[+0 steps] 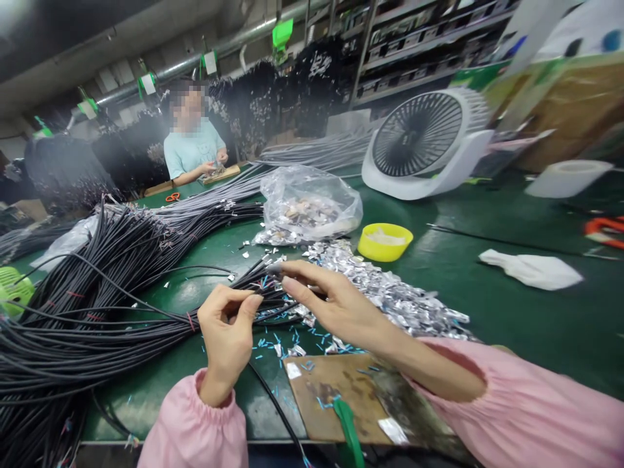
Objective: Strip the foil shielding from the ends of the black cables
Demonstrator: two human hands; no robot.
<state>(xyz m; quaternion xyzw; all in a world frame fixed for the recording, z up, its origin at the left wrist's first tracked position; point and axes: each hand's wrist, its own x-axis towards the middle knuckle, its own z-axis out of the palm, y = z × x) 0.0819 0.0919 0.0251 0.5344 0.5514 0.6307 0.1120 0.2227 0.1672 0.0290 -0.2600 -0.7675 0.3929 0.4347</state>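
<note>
My left hand (228, 331) is closed in a pinch, thumb against forefinger, on the end of a black cable (258, 292). Thin blue and white wires (266, 282) fan out of that cable end. Just to the right, my right hand (331, 300) reaches over with fingers stretched out and a gap between thumb and forefinger. Its fingertips are close to the wires; whether they touch is hard to make out. Under and behind both hands lie more black cables in a tied bundle (121, 338), which spreads across the left side of the green table (526, 325).
Silver foil scraps (400, 296) are heaped right of my hands, with blue wire bits (292, 338) nearer. Behind stand a clear plastic bag (312, 201), a yellow dish (385, 242) and a white fan (424, 143). A green-handled tool (347, 429) rests on a brown board (316, 383). A co-worker (195, 153) sits across.
</note>
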